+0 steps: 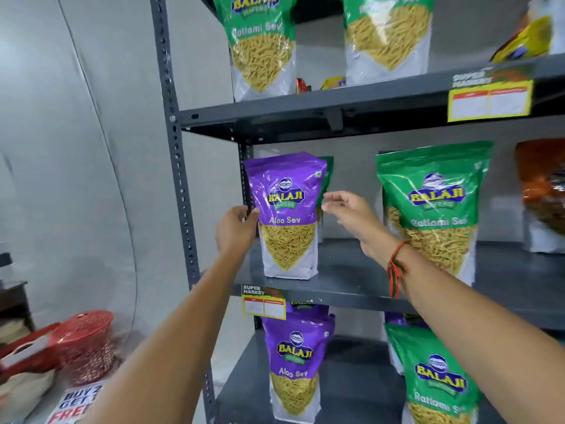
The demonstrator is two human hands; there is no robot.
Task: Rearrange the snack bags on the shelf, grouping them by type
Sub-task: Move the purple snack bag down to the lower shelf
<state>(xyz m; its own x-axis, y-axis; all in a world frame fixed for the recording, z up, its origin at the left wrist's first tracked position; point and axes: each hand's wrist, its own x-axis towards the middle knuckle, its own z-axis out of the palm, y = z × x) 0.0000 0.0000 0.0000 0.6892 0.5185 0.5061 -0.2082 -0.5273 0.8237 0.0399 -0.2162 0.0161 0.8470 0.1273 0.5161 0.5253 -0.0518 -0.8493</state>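
A purple Aloo Sev bag (286, 215) stands upright at the left end of the middle shelf (351, 286). My left hand (237, 229) touches its left edge, fingers curled against it. My right hand (351, 214) hovers open just right of the bag, not touching it. A green bag (327, 175) peeks out behind the purple one. Further right on the same shelf stands a green Ratlami Sev bag (434, 209). Two green Ratlami Sev bags (263, 44) (388, 35) are on the upper shelf. Below, a purple Aloo Sev bag (295, 365) and a green Ratlami Sev bag (437, 381) stand.
An orange bag (542, 191) sits at the far right of the middle shelf. Yellow packets (519, 44) lie on the upper shelf. The grey upright post (179, 179) bounds the shelf on the left. Red baskets (82, 344) and a promo sign (73, 405) are on the floor at left.
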